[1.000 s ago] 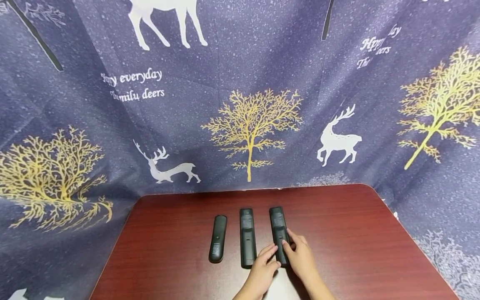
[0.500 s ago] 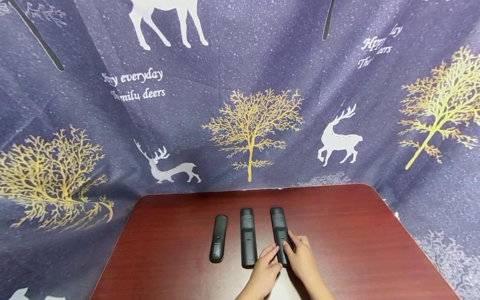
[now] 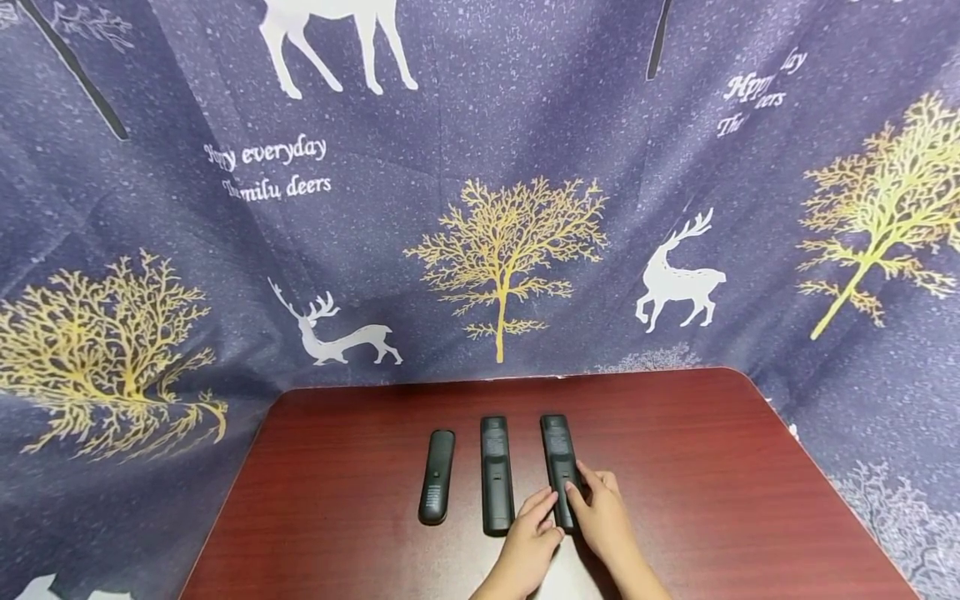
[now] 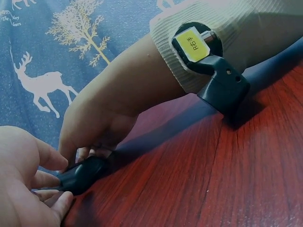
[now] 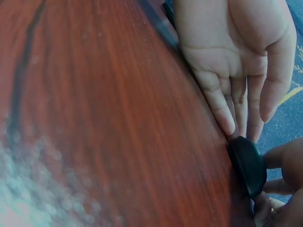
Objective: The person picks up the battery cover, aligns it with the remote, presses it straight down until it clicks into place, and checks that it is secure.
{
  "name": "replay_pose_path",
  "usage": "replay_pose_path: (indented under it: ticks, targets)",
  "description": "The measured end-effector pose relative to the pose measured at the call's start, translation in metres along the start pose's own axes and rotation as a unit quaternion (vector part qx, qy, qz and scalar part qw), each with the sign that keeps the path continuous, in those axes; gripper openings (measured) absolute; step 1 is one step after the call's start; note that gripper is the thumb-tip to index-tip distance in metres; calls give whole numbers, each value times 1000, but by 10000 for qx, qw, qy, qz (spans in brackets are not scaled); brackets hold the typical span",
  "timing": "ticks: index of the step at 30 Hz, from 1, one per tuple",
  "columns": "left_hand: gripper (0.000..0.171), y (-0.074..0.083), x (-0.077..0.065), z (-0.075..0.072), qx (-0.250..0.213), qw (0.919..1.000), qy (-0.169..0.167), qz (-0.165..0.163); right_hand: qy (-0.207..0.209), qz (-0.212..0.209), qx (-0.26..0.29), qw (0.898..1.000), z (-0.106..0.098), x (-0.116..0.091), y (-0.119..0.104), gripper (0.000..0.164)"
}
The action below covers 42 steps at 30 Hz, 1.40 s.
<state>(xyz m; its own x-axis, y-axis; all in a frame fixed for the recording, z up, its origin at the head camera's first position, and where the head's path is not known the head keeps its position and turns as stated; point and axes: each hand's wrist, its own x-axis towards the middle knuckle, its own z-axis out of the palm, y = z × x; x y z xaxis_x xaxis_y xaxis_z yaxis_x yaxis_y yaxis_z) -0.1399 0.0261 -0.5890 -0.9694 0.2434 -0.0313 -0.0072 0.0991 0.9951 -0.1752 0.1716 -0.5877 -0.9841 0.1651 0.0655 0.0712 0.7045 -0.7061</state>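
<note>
Three black remote controls lie back side up on the table in the head view. The rightmost remote control (image 3: 558, 454) sits between my two hands. My left hand (image 3: 525, 546) touches its left side near the close end with fairly straight fingers. My right hand (image 3: 603, 512) holds it from the right, thumb on its back and index finger at its edge. The left wrist view shows the remote's rounded end (image 4: 85, 175) low on the table, fingers on both sides. To the left lie the middle remote control (image 3: 497, 492) and the smaller left remote control (image 3: 435, 479).
The reddish wooden table (image 3: 337, 500) has rounded far corners. Behind it hangs a blue cloth (image 3: 450, 125) printed with deer and trees. A wrist mount with a yellow label (image 4: 194, 45) is strapped over the right sleeve (image 4: 236, 28).
Over the last second the rightmost remote control and both hands have shifted very slightly, with the whole view drifting a little too. The other two remotes stay in place.
</note>
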Motion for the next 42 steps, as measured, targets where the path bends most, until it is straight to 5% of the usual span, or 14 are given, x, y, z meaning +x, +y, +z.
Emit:
replay_pose_path:
  ticks: [29,42]
  targets:
    - [58,3,0,-1,32,10000,55,-23,-15,166,386,9991,0,1,0,50]
    - [58,13,-7,-2,-77,9995,275,-116,324,49,1057,9939,-3,-3,-2,14]
